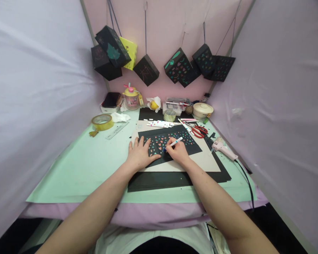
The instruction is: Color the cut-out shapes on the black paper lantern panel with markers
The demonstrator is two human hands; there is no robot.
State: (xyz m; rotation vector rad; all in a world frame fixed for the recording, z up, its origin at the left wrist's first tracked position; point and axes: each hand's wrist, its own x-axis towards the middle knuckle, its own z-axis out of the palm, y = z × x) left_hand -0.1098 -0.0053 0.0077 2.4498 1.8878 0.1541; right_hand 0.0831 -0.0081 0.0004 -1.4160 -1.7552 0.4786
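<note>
2 bare forearms [95, 208] nearest us, coming in from bottom L & R. Our L hand [139, 153]: fingers spread flat, palm down, on L edge of the black sheet [156, 145]. Our R hand [177, 152]: fingers closed round 1 white pen [178, 140], blue tip down at the sheet, approx mid.

Sheet: 1 pc, matte, 4-sided, lies slightly skewed, covered w/ small hearts & specks in pink, blue, green, orange; too many to count. It's on 1 stiff off-white board [201, 165], straight edges, w/ smooth black paper [159, 181] under it.

Behind the sheet: several loose white pens [161, 123], overlapping, can't get exact qty. 2 tape rolls: big glossy yellowish [103, 126] far L, small [170, 116] by the pens. 1 clear flat ruler [117, 131] L. R side: 1 pr scissors [201, 127], red plastic handles; 1 pink glue gun [225, 149], black cord. Back: 1 round lidded bowl [202, 111], 1 yellow-top cup [132, 101].

Hanging on strings: approx 7 black boxes [146, 70], some overlapping, plus 1 yellow box [132, 53].
</note>
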